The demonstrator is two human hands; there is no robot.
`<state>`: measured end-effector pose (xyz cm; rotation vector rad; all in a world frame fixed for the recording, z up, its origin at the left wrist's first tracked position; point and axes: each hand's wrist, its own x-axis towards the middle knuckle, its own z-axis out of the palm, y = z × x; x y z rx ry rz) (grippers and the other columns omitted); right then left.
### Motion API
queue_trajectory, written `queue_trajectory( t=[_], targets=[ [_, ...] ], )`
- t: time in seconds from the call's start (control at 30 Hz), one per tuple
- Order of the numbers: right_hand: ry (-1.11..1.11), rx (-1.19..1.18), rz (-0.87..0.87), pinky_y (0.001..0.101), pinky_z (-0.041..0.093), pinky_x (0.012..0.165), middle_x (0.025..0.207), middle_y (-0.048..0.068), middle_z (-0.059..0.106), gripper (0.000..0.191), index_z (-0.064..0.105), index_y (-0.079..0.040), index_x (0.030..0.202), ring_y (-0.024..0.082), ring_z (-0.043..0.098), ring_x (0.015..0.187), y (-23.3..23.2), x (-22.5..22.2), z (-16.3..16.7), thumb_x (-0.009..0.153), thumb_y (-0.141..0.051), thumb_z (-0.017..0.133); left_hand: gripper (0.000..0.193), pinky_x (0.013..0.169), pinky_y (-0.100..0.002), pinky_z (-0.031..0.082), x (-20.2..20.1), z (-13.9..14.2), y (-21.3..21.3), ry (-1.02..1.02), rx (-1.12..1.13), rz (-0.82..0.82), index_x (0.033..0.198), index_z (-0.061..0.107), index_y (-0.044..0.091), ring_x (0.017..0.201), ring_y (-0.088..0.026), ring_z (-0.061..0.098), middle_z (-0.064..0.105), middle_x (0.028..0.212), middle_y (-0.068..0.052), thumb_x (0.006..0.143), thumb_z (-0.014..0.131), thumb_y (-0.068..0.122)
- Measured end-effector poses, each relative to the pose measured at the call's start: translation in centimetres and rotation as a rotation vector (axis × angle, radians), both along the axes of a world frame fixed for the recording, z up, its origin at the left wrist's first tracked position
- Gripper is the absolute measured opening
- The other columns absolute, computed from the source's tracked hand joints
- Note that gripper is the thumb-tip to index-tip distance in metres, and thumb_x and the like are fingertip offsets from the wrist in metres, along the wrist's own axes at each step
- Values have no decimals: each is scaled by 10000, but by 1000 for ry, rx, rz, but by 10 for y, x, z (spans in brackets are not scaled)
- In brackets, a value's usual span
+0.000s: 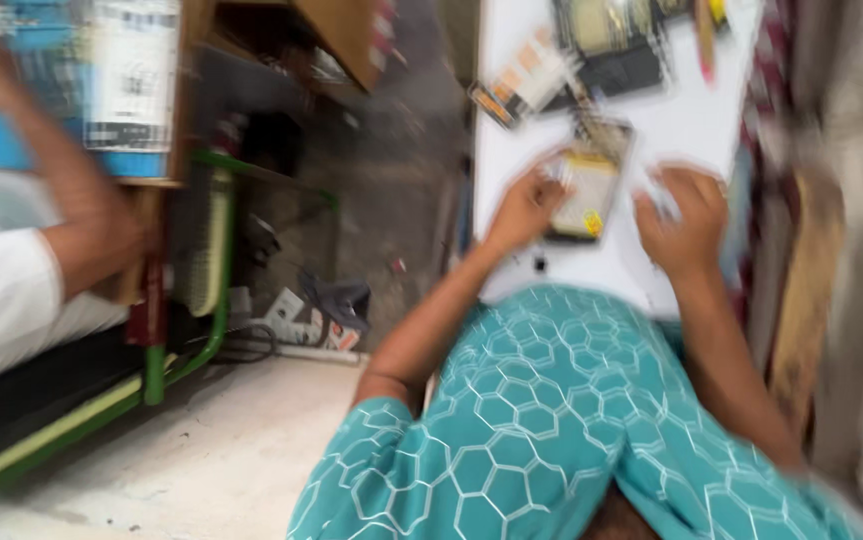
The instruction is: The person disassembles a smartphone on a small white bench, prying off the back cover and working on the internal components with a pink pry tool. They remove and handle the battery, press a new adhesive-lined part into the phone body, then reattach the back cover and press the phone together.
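Observation:
The view is tilted and blurred. My left hand grips the left edge of an opened phone with a yellow part showing, lying on a white table. My right hand is closed around something small and whitish just right of the phone; the blur hides what it is. My teal patterned shirt fills the lower middle of the view.
More phone parts and dark packages lie at the table's far end. At the left, another person's arm in a white sleeve reaches up by a blue-and-white box. A green metal frame and cluttered floor lie between.

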<state>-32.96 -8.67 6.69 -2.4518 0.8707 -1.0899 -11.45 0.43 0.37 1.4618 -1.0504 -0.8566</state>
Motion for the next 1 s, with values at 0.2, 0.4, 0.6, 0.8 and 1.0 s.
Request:
queue_trajectory(
  t=[0.2,0.4,0.6,0.8,1.0],
  targets=[
    [-3,88,7,414,527,959,1187,118,677,267,729,-57,1180,324,648,1093,13,-1,13,929,-77,819,679,692,-244,564,1,17,10,311,57,-94,1568,362,6,792,-110,717,743,828,-81,976,693,11],
    [6,129,27,362,541,865,1136,104,649,296,738,-68,1219,273,648,1019,10,12,27,945,-105,845,676,744,-253,613,-1,53,10,250,108,-97,1558,346,0,865,-142,783,793,905,-127,979,694,30],
    [37,120,43,326,535,762,1055,54,654,246,779,-94,1181,188,635,877,3,27,21,958,-125,879,668,700,-242,599,-1,53,9,173,95,-97,1557,358,-3,834,-138,777,790,874,-138,989,703,60],
    [103,183,83,308,538,711,1020,54,653,221,792,-91,1179,170,640,774,-8,31,22,969,-126,854,670,686,-235,604,-2,49,9,152,104,-96,1552,350,-9,826,-131,786,794,875,-121,990,704,76],
    [84,140,134,308,565,753,1054,60,675,138,781,-65,1149,191,693,838,-13,33,22,1017,-85,817,669,713,-241,609,-2,48,8,176,84,-110,1560,346,-7,832,-137,788,791,866,-130,995,698,66]
  ],
)
